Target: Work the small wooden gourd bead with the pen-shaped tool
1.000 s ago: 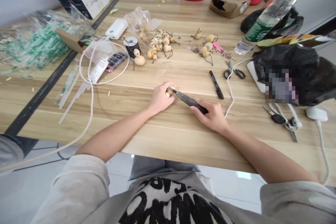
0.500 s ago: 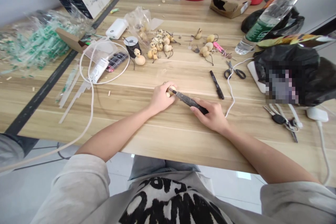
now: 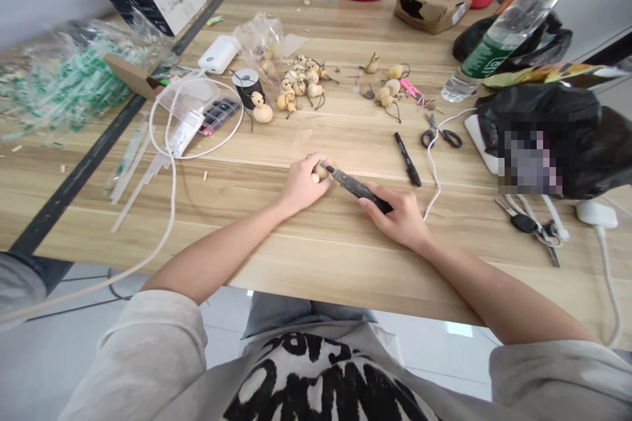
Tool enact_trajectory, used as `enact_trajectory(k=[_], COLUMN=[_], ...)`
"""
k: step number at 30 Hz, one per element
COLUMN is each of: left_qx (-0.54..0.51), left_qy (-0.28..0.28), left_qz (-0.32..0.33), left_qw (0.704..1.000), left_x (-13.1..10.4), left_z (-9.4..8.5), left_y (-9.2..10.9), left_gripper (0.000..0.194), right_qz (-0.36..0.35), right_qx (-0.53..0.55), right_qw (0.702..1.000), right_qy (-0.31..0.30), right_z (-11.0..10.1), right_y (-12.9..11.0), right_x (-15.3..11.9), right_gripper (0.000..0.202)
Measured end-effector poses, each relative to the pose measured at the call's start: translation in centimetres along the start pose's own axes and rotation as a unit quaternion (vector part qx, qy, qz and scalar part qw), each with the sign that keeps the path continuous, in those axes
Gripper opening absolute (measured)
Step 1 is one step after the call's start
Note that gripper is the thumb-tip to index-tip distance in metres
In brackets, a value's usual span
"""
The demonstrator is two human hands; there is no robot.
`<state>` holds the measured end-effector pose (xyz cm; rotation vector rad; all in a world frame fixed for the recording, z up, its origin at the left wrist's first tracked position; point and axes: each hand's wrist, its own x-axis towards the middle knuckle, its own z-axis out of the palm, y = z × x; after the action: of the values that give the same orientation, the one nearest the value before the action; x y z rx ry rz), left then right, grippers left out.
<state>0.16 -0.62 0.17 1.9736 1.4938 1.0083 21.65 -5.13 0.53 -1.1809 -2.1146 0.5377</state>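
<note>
My left hand [image 3: 305, 183] is closed around a small pale gourd [image 3: 320, 172], partly hidden by the fingers, just above the wooden table. My right hand [image 3: 401, 214] grips a dark, thick pen-shaped tool [image 3: 355, 187] from the right. Its narrow tip points left and meets the gourd, or lies right in front of it. Beyond my hands stands a small gourd with a drawn face [image 3: 262, 109], beside a spool of black cord [image 3: 248, 87]. Several similar gourds with faces and cords [image 3: 299, 82] lie clustered behind.
A black marker [image 3: 407, 159] and scissors [image 3: 441, 134] lie right of my hands, near a white cable [image 3: 434, 174]. Further right are a water bottle [image 3: 488, 52], a black plastic bag [image 3: 543, 102] and keys [image 3: 530, 223]. At left are plastic-wrapped sticks [image 3: 74, 79] and glue sticks [image 3: 138, 187].
The tool's tip has shifted slightly on the gourd, and the gourd seems turned a little in my left hand. Everything else stays in place.
</note>
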Motion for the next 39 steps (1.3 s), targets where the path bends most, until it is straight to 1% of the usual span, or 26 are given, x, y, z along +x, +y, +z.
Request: enact_trajectory(k=[5, 12, 21, 27, 36, 39], left_qx=[0.005, -0.004, 0.011, 0.006, -0.001, -0.001], left_qy=[-0.003, 0.001, -0.009, -0.001, -0.003, -0.003], left_qz=[-0.005, -0.008, -0.011, -0.013, -0.01, -0.007], left_qw=[1.0, 1.0, 1.0, 1.0, 1.0, 1.0], left_x=[0.05, -0.05, 0.01, -0.02, -0.02, -0.01], left_z=[-0.03, 0.03, -0.05, 0.01, 0.01, -0.04], left_y=[-0.08, 0.09, 0.03, 0.05, 0.06, 0.06], left_gripper=[0.024, 0.018, 0.022, 0.02, 0.019, 0.019], right_qz=[-0.018, 0.009, -0.006, 0.021, 0.02, 0.003], right_qx=[-0.016, -0.002, -0.011, -0.005, 0.005, 0.002], right_qw=[1.0, 1.0, 1.0, 1.0, 1.0, 1.0], right_qy=[-0.015, 0.0, -0.02, -0.004, -0.006, -0.008], right_z=[0.15, -0.07, 0.03, -0.17, -0.2, -0.06], right_y=[0.26, -0.1, 0.17, -0.13, -0.08, 0.04], right_x=[-0.09, 0.08, -0.05, 0.1, 0.17, 0.08], right_gripper=[0.033, 0.034, 0.033, 0.032, 0.033, 0.033])
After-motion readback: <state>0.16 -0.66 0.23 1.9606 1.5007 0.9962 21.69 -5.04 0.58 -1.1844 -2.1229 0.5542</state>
